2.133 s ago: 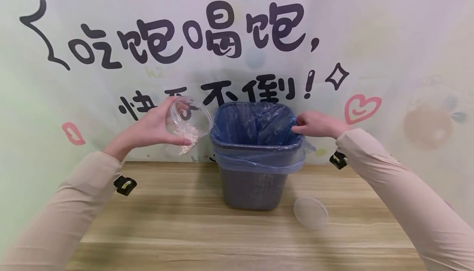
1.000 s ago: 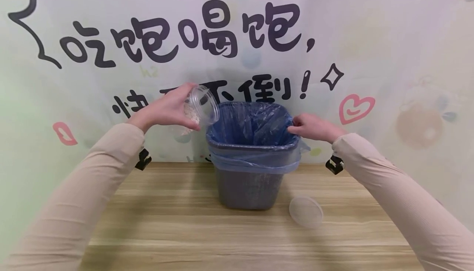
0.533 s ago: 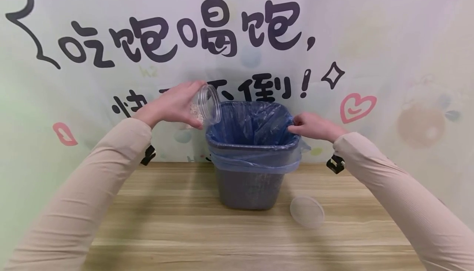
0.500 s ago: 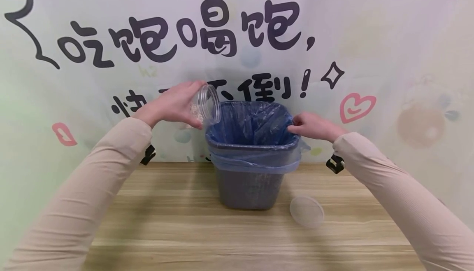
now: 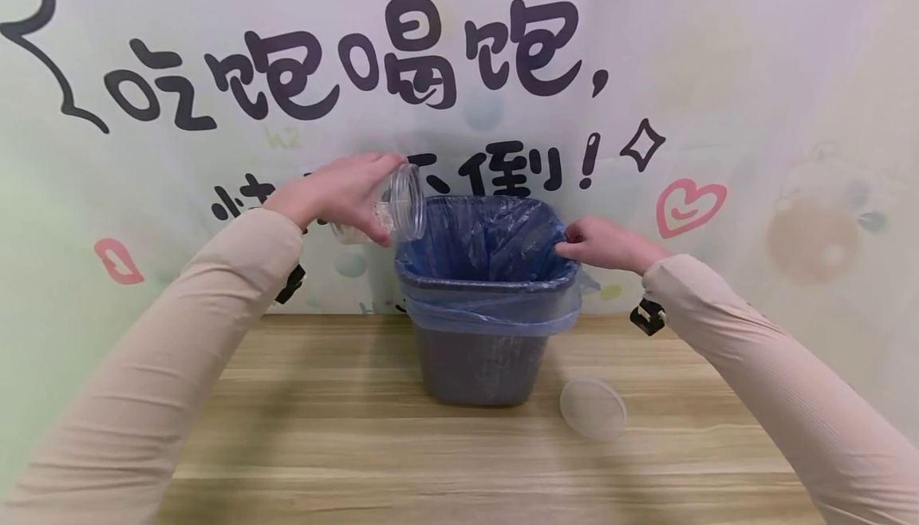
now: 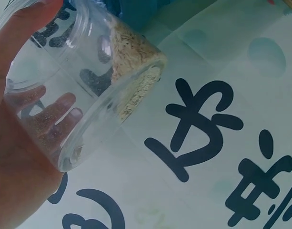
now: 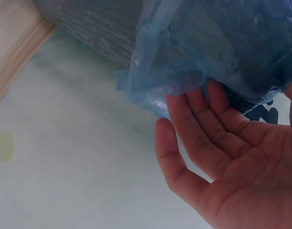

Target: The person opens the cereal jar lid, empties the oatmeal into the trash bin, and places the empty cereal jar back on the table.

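Observation:
My left hand (image 5: 345, 190) grips a clear plastic jar (image 5: 409, 202), tipped onto its side at the left rim of the trash bin (image 5: 483, 369), with its mouth facing right. Pale flakes (image 6: 134, 52) that look like oats lie heaped along its lower wall toward the base. A blue trash bag (image 5: 495, 230) lines the bin and folds down over its outside. At the bin's right rim, my right hand (image 5: 606, 244) holds the edge through the bag, its fingers (image 7: 193, 133) against the hanging film outside. The bin's bottom inside is hidden.
A round translucent lid (image 5: 593, 409) lies flat on the wooden table (image 5: 402, 469), right of the bin and nearer to me. Close behind the bin hangs a pale wall cloth (image 5: 761, 94) with large dark lettering.
My left hand has carried the jar right and up to the bin's left rim and tipped it further. The right hand keeps its place on the right rim; the lid lies as before.

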Demonstrator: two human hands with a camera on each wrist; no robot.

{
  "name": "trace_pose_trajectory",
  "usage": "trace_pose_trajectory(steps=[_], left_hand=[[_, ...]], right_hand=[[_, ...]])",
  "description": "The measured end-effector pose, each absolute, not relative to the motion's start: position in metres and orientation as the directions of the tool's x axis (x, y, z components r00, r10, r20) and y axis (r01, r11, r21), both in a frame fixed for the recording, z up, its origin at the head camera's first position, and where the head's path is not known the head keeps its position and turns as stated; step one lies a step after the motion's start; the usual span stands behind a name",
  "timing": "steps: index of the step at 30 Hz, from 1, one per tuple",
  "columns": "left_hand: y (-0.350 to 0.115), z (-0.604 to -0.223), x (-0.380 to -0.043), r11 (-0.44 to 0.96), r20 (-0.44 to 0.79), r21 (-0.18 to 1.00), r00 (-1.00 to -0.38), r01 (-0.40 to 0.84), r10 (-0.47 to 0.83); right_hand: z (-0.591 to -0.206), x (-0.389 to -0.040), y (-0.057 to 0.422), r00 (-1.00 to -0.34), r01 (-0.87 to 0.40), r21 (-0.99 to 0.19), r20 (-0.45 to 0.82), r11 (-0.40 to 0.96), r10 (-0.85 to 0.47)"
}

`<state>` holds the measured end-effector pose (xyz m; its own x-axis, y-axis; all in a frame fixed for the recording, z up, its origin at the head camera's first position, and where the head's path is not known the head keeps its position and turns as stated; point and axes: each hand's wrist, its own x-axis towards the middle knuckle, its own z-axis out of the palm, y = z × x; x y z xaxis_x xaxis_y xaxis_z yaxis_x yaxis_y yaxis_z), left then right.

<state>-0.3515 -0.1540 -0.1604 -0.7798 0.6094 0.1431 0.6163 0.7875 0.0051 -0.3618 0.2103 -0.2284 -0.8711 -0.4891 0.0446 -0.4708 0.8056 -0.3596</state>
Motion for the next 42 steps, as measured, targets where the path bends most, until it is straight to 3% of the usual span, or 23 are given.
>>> trace_pose_trajectory(steps=[15,42], left_hand=[[-0.147,-0.147,-0.351,0.814,0.034,-0.053,-0.814,0.578,0.580],[-0.131,-0.148,-0.351,0.776,0.081,-0.265,-0.789,0.572,0.610]], right_hand=[[-0.228,-0.361,0.209,-0.864,-0.489,-0.329,0.053,0.808,-0.501],[-0.228,-0.360,0.209,-0.866,-0.486,-0.322,0.054,0.812,-0.497]])
